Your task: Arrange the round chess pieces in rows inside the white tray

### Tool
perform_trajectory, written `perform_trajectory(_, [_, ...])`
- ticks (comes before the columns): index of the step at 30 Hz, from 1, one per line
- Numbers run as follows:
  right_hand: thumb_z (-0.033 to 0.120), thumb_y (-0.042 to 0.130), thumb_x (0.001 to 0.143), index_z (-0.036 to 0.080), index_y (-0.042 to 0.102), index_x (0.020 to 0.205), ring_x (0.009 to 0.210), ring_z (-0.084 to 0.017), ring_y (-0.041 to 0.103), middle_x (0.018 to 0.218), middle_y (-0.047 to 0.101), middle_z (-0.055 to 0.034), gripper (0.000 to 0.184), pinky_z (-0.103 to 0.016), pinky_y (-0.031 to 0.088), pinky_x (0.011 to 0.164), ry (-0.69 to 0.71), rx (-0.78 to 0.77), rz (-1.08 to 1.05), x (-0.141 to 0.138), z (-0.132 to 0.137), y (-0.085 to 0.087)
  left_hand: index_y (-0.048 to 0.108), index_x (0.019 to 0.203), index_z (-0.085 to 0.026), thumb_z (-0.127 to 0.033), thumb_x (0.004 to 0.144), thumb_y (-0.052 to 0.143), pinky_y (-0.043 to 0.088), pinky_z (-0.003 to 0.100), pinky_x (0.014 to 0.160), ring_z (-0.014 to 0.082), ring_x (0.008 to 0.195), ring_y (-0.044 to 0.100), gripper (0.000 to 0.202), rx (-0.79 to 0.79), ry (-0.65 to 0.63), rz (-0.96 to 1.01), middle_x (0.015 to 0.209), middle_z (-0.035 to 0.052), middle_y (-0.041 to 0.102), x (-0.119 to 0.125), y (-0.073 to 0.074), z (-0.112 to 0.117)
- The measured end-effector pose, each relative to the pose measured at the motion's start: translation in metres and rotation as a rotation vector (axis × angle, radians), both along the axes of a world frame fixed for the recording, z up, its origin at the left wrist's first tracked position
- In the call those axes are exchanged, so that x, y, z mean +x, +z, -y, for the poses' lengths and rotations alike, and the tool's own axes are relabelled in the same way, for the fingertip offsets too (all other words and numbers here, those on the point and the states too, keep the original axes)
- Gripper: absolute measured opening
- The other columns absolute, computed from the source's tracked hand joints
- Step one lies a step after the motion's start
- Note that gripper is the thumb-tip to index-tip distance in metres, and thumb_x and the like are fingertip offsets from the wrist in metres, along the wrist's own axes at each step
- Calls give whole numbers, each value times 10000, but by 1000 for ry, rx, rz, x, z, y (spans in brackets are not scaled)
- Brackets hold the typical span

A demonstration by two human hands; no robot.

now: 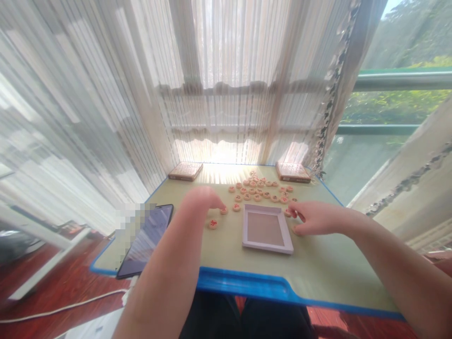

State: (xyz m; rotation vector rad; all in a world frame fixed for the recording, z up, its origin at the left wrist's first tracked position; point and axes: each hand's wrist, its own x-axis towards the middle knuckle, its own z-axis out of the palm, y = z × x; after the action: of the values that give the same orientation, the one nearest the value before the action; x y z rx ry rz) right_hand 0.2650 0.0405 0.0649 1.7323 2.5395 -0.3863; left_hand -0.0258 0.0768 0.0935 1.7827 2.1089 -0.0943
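Observation:
Round wooden Chinese chess pieces (257,198) with red or black characters lie scattered over the table. My left hand (205,195) reaches down at the left of them, a fingertip touching a red-marked piece (223,211); its other fingers are hidden behind the hand. Nearer to me lies another red-marked piece (213,224). Between my hands sits a shallow, pale open box (267,248) with a brown bottom. Beside its right wall, my right hand (314,218) has thumb and fingers apart, the fingertips at a piece (287,213). Something pale, partly covered, lies under the thumb.
Two flat patterned boxes stand at the back: the left box (186,171) and the right box (293,172). A tablet-like device (150,242) with a white cable lies by my left forearm. The table (335,273) has a blue rim, and curtains (226,108) hang behind it.

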Motion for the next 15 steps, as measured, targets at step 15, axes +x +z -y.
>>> perform_trajectory(15, [240,512,726,200,489,665,617,-148,535,685,611,-15,76,-250,324,531,40,56,-34,-15,-8,-2,460,1325,-290,-510,475,757,495,380,773,366,1066,564,926,-190,-260,-268,1335,124,511,9,23,12])
